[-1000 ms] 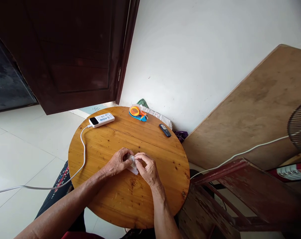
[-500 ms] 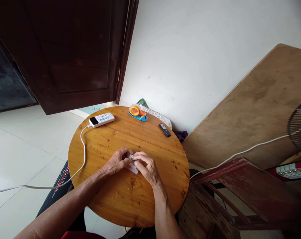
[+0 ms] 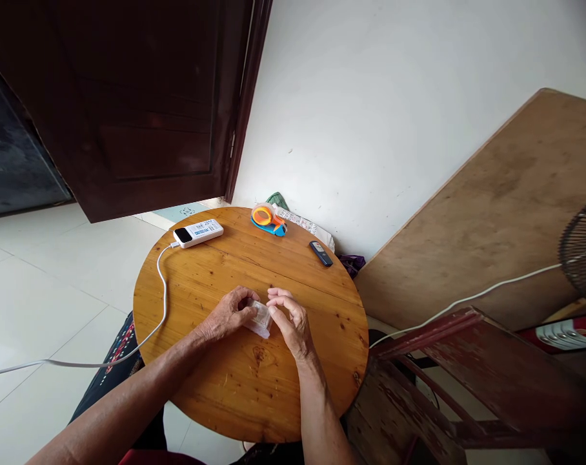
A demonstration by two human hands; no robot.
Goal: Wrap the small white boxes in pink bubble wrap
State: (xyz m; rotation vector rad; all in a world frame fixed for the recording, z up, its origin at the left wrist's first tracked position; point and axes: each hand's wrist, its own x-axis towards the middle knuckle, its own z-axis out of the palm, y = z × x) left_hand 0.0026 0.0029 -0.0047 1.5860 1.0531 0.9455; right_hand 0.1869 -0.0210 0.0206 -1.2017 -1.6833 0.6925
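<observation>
A small clear plastic case or packet (image 3: 261,318), with a thin flap of film along its near side, lies low over the middle of the wooden table. My left hand (image 3: 232,310) grips its left end, thumb on top and fingers curled round the far side. At its right edge is my right hand (image 3: 292,321), with bent fingers spread and the thumb tip close to the packet's corner. Whether that thumb touches the plastic I cannot tell. The packet's contents are too small to make out.
On the round table (image 3: 210,387) lie a white device (image 3: 199,233) with a plugged-in cable (image 3: 164,290), an orange-and-blue tape dispenser (image 3: 268,219) and a dark remote-like device (image 3: 321,253). A wooden chair (image 3: 448,381) stands to the right, near a fan (image 3: 583,248).
My right hand has drawn slightly right off the packet and its fingers have spread, so more of the plastic shows. My left hand keeps its hold in the same place.
</observation>
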